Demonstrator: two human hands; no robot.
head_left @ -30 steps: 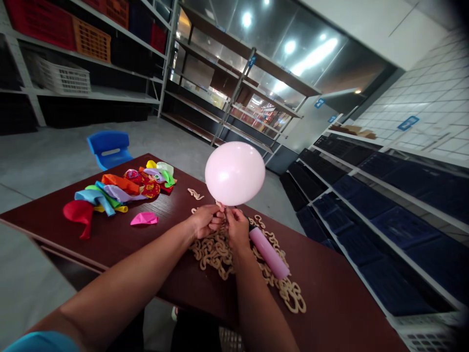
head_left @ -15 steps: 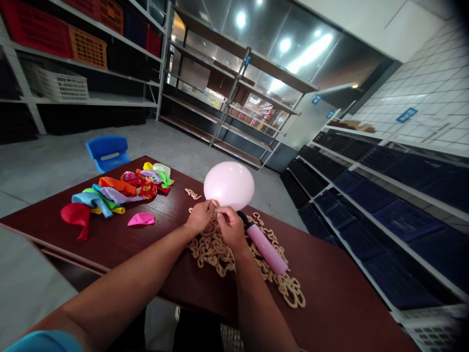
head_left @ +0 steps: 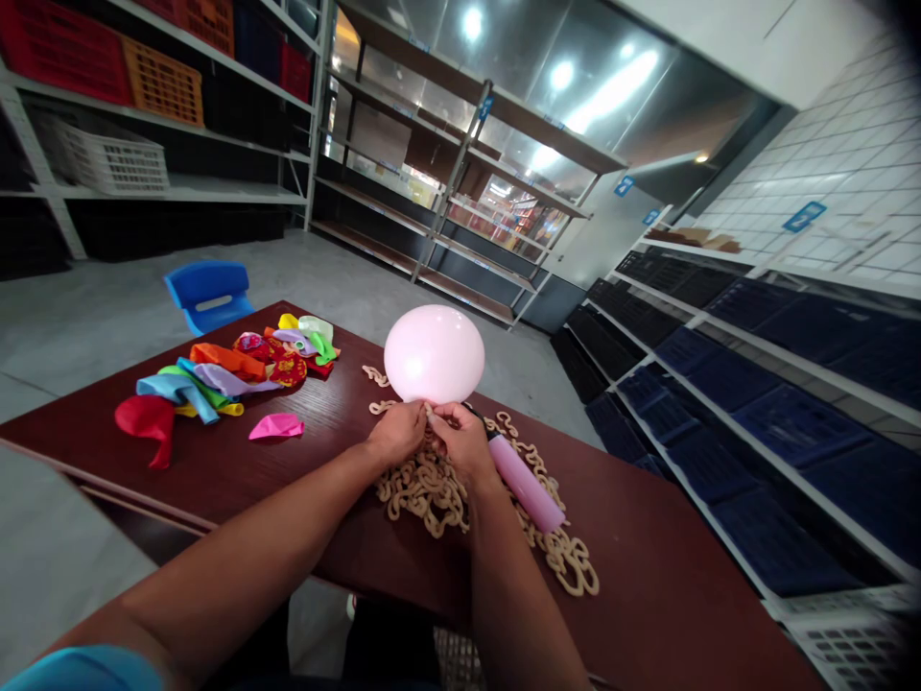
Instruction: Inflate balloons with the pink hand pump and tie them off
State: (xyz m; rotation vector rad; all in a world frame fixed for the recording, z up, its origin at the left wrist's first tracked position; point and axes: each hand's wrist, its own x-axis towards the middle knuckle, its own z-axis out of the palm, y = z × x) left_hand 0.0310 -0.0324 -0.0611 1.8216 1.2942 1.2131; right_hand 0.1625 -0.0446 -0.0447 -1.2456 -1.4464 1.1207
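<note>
An inflated pale pink balloon (head_left: 434,353) rises just beyond my hands, its neck end toward me. My left hand (head_left: 400,434) is closed, thumb and fingers pinched at the balloon's neck. Beside it, touching, my right hand (head_left: 460,440) also pinches there; the neck itself is mostly hidden by the fingers. Under both hands spreads a heap of tan, looped cord-like pieces (head_left: 424,494). Right of my right hand, a pink hand pump (head_left: 529,485) with a dark end lies on those pieces.
Several uninflated balloons (head_left: 223,369) lie in a pile on the left of the dark brown table (head_left: 648,557), with a single pink one (head_left: 277,426) nearer me. A blue chair (head_left: 210,296) stands behind. Shelves with crates (head_left: 798,432) line the right side.
The balloon has shifted slightly left and up. My hands have drawn closer together at its neck, the right one turning inward. The pump stays where it lay.
</note>
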